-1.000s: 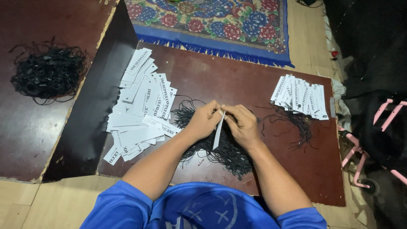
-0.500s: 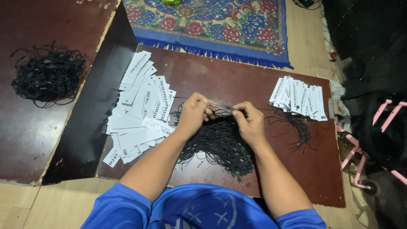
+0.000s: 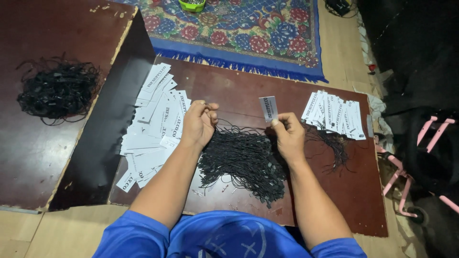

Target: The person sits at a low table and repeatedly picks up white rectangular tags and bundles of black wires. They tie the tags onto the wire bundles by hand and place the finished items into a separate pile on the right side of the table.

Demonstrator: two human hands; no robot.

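One white tag (image 3: 268, 108) — upright, printed, pinched

Left hand (image 3: 198, 123) curled, fingertips pinched; right hand (image 3: 288, 135) raised apart, thumb-and-forefinger grip closed.

White rectangular tags: one loose pile (image 3: 155, 126) at the tabletop's left edge, a fanned row (image 3: 334, 114) near its right edge, one tag (image 3: 268, 108) held mid-tabletop.

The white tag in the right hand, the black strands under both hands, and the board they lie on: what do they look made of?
White tag: likely matte card; it stands stiff. Black strands: thin cord, perhaps plastic-tipped; limp and tangled. Board: dark laminated wood, probably; slight sheen, chipped edges.
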